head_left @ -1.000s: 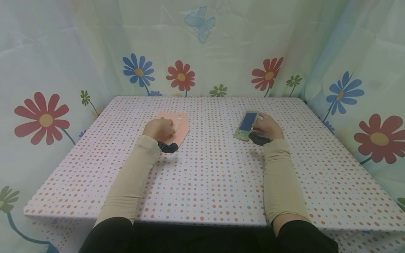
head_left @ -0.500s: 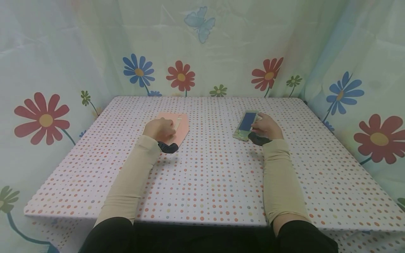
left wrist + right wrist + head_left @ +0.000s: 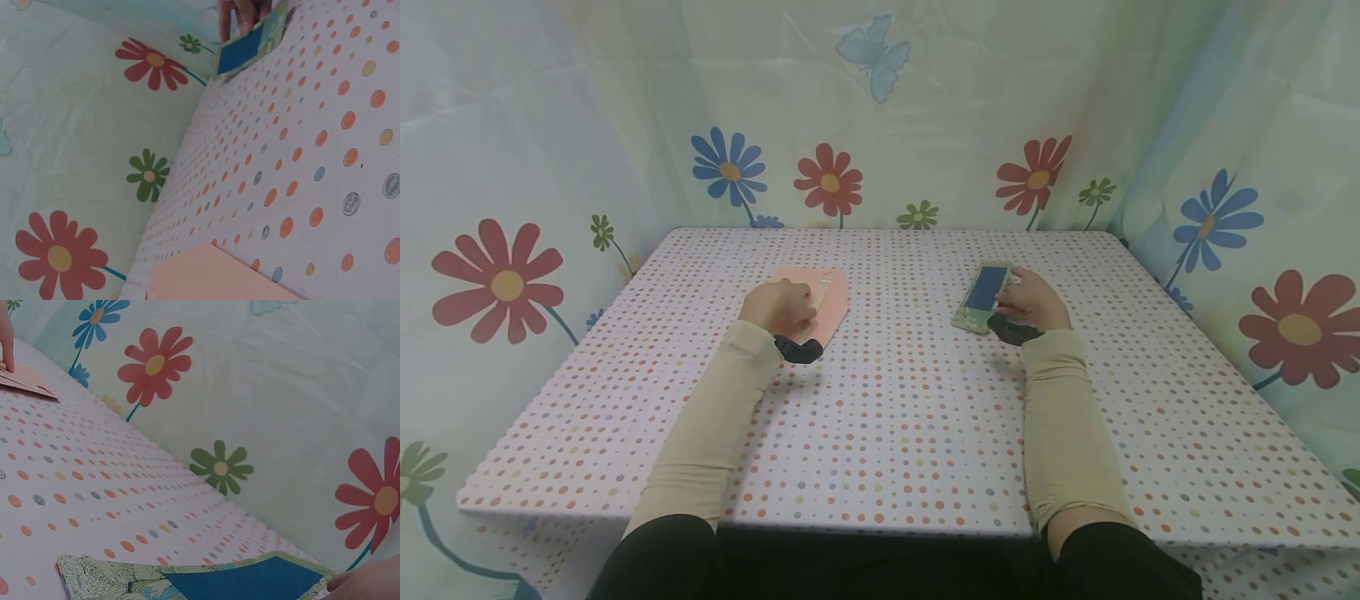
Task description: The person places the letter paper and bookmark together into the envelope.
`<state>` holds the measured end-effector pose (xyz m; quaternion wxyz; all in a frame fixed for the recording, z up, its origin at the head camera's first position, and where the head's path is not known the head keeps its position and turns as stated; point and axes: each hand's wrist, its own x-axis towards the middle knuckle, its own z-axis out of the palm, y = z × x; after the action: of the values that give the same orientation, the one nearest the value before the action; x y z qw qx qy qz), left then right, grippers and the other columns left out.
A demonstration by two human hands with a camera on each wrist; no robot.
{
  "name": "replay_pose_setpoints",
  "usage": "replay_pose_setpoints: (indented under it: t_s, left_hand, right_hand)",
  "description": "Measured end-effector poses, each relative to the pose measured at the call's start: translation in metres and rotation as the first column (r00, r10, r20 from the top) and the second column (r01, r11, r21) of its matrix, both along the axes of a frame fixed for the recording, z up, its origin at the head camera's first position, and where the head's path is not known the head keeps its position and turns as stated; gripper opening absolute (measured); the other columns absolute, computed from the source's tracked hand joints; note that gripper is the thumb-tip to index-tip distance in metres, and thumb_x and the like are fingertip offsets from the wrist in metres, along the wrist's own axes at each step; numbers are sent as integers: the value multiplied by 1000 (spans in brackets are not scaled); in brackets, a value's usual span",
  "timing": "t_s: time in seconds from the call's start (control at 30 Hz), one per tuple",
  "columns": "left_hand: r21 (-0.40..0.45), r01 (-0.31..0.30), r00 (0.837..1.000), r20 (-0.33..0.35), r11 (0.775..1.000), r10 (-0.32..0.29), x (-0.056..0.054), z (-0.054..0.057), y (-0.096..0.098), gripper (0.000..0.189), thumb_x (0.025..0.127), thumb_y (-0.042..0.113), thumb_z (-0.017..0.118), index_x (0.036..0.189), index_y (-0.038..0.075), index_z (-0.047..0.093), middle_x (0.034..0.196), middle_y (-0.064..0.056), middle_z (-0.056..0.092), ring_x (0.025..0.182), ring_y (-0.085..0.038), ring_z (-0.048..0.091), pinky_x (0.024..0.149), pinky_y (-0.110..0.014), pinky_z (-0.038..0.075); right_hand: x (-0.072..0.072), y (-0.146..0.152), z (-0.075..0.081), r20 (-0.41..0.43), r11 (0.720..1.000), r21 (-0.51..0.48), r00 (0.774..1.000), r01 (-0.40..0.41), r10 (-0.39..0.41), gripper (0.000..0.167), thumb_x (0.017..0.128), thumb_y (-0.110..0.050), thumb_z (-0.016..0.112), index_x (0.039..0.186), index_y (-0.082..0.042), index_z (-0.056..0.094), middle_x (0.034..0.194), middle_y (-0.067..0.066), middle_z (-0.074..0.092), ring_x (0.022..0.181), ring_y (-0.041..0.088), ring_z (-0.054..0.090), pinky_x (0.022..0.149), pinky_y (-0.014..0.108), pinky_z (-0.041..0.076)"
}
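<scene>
My left hand [image 3: 777, 307] grips the near left part of a flat pink paper piece [image 3: 833, 307] with cut corners and a narrow cream strip on top. Its hidden fingertips reach down to the paper; in the right wrist view one finger meets the pink layers [image 3: 28, 384]. On the other side, my right hand [image 3: 1036, 300] pinches the right edge of a flat green-patterned card [image 3: 977, 320] with a dark blue rectangle. The left wrist view shows right-hand fingers [image 3: 245, 14] along the card's upper edge, the card [image 3: 240, 53] lying slanted close over the cloth.
A white tablecloth [image 3: 895, 417] with coloured dots covers the table, its front edge near my body. Pale curtains [image 3: 925, 108] printed with flowers and a butterfly hang behind and at both sides. Dark wrist straps [image 3: 799, 350] sit under both hands.
My right hand and the green-patterned card have shifted very slightly left and nearer. The left hand and the pink paper piece stay where they were.
</scene>
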<state>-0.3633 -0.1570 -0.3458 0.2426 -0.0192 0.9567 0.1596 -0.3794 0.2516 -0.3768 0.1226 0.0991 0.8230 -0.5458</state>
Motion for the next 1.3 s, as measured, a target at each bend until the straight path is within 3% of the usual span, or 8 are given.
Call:
replay_pose_setpoints:
  t_s: [0.2, 0.47, 0.6, 0.7, 0.83, 1.1, 1.3]
  left_hand:
    - [-23, 25, 1000, -7, 999, -25, -1, -1, 0, 55, 92, 39, 57, 143, 26, 41, 148, -8, 34, 119, -28, 35, 91, -45, 35]
    - [-24, 39, 999, -1, 999, -39, -3, -1, -1, 49, 92, 38, 56, 138, 25, 45, 146, -9, 35, 118, -28, 35, 89, -45, 35]
    - [-32, 57, 998, -9, 998, -58, -3, -1, -1, 40, 92, 39, 56, 129, 24, 49, 138, -9, 39, 115, -27, 37, 87, -43, 35]
    - [-41, 77, 997, -16, 996, -78, -3, -1, -2, 30, 92, 38, 55, 118, 22, 54, 129, -9, 43, 112, -27, 39, 84, -42, 36]
    - [-65, 109, 993, -26, 992, -111, -3, -1, -2, 23, 93, 38, 55, 106, 20, 56, 118, -9, 46, 107, -26, 42, 79, -40, 37]
    - [-65, 117, 992, -35, 991, -120, -3, -1, -2, 20, 92, 37, 55, 102, 19, 56, 112, -9, 47, 103, -25, 43, 76, -38, 37]
    - [-71, 124, 991, -38, 990, -127, -3, -1, -2, 21, 92, 36, 54, 103, 19, 56, 112, -9, 47, 103, -25, 43, 76, -38, 36]
  right_hand:
    - [-2, 0, -1, 2, 1000, 4, 1000, -9, 9, 79, 97, -3, 46, 152, -14, -9, 157, 21, 10, 69, 0, 60, 68, 18, 52]
    - [-1, -3, 0, -24, 999, 44, 999, -22, 23, 78, 98, -5, 46, 153, -14, -8, 157, 22, 12, 67, 0, 60, 68, 18, 51]
    - [-1, -3, -1, -42, 996, 81, 998, -32, 36, 76, 99, -7, 46, 153, -14, -8, 156, 22, 17, 67, -1, 60, 85, 30, 50]
    - [-2, -3, -2, -50, 996, 89, 998, -32, 36, 75, 99, -8, 44, 153, -14, -8, 154, 24, 23, 68, -1, 60, 100, 44, 43]
    - [-3, -5, -3, -50, 996, 81, 998, -21, 26, 74, 100, -9, 44, 153, -14, -8, 151, 26, 30, 73, 2, 60, 106, 51, 35]
    - [-4, -7, -3, -59, 997, 68, 998, -32, 36, 76, 99, -8, 45, 153, -15, -9, 154, 24, 22, 73, 2, 61, 103, 46, 39]
    - [-6, -10, -2, -65, 999, 35, 997, -39, 42, 76, 98, -6, 45, 153, -12, -7, 150, 25, 29, 65, 0, 59, 74, 23, 51]
